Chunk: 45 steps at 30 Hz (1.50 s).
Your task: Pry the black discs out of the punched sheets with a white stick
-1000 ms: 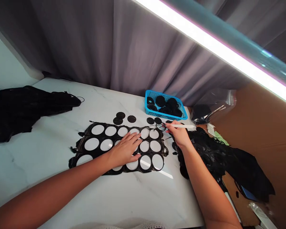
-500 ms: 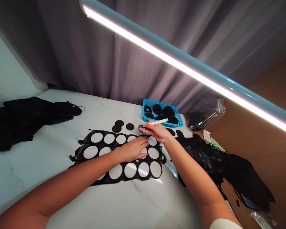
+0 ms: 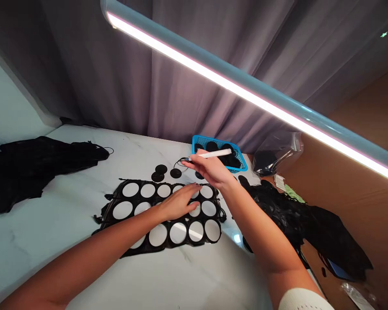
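My left hand (image 3: 178, 203) lies with its fingers extended on a black panel (image 3: 132, 222) that has rows of round white openings. Raised above the panel's back right part, my right hand (image 3: 210, 168) is closed on a white pen-like tool (image 3: 218, 153). A thin dark cord (image 3: 176, 162) loops out near its fingertips. Several black discs (image 3: 176, 173) rest on the table just behind the panel.
A blue basket (image 3: 244, 165) of black round pieces stands at the back. Right of it sits a clear plastic bag (image 3: 287, 148). Black cloth (image 3: 22, 172) lies at left, a dark heap (image 3: 274, 211) at right. A bright lamp tube (image 3: 233, 86) crosses overhead.
My right hand has risen away from the panel with the white tool, and the cord shows farther left. My left hand stays on the panel, its thumb and fingers slightly more spread.
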### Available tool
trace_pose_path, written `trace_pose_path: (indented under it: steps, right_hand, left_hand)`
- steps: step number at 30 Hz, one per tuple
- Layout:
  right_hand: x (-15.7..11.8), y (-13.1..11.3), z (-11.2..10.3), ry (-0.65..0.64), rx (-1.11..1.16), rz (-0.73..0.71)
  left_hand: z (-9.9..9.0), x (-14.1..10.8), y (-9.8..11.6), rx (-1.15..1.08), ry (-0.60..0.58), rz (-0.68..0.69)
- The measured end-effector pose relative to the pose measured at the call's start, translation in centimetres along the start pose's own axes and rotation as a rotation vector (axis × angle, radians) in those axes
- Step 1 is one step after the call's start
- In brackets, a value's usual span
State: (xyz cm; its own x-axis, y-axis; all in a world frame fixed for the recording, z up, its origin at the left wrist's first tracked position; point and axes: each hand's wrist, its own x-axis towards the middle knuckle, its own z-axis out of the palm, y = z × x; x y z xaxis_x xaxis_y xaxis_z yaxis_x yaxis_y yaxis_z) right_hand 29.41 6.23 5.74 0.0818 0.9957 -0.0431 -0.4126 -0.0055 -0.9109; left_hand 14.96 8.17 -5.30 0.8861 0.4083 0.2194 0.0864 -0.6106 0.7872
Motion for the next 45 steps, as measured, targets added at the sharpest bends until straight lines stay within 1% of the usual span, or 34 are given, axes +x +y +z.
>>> trace_pose_path:
  steps: [2,4,6,8,10,13,17,22,27,32,35,37,38,39,41,42,43,45]
  right_hand:
    - [-2.8,0.0,-0.3,0.029,0.134,0.007]
    - [-5.5,0.8,-1.2,0.113,0.233,0.060]
    - [-7.9,2.1,-2.3,0.205,0.310,0.125]
    - [-9.8,3.4,-3.5,0.275,0.367,0.181]
    - [-11.2,4.3,-4.3,0.307,0.407,0.221]
    - [-12.7,5.3,-4.9,0.312,0.449,0.254]
    - [-13.5,6.0,-5.1,0.288,0.489,0.265]
    - [-13.7,6.1,-5.2,0.211,0.500,0.296]
    - [-13.7,5.7,-5.3,0.166,0.495,0.355]
    - [-13.8,6.2,-5.2,0.148,0.481,0.367]
    - [-14.2,6.3,-5.3,0.089,0.454,0.393]
    - [-14.4,5.5,-5.6,0.053,0.426,0.386]
    - [-14.4,4.9,-5.9,0.057,0.408,0.353]
    - [-14.5,4.3,-6.1,0.081,0.380,0.296]
    - [-14.2,3.2,-6.7,0.163,0.265,0.147]
    - [-14.0,2.9,-6.9,0.201,0.163,0.080]
    - [-13.7,2.9,-7.0,0.227,0.030,0.029]
    - [-13.0,3.8,-7.0,0.216,-0.270,-0.014]
  left_hand:
    - [-0.8,-0.1,1.1,-0.114,0.031,-0.034]
    - [-1.6,-0.7,2.6,-0.371,-0.013,-0.060]
    - [-2.3,-1.6,4.0,-0.874,-0.086,-0.155]
    - [-2.6,-2.6,5.2,-1.246,-0.117,-0.305]
    - [-2.8,-3.5,6.0,-1.407,-0.128,-0.445]
    - [-3.1,-4.3,6.9,-1.452,-0.144,-0.584]
    - [-3.4,-4.5,7.7,-1.356,-0.117,-0.682]
    - [-3.4,-4.3,8.1,-1.325,-0.130,-0.681]
    - [-3.6,-4.1,7.9,-1.326,-0.117,-0.735]
    - [-4.0,-4.0,7.8,-1.322,-0.131,-0.729]
    - [-3.8,-3.9,7.5,-1.248,-0.161,-0.699]
    - [-3.4,-4.3,7.1,-1.060,-0.163,-0.637]
    - [-3.1,-4.7,6.8,-0.899,-0.159,-0.580]
    - [-2.6,-5.2,6.5,-0.699,-0.158,-0.504]
    - [-1.5,-6.6,5.9,-0.269,-0.172,-0.308]
    - [-0.8,-7.3,5.6,-0.088,-0.186,-0.211]
    - [-0.1,-8.0,5.3,0.046,-0.196,-0.130]
    - [1.3,-9.2,5.0,0.209,-0.194,-0.034]
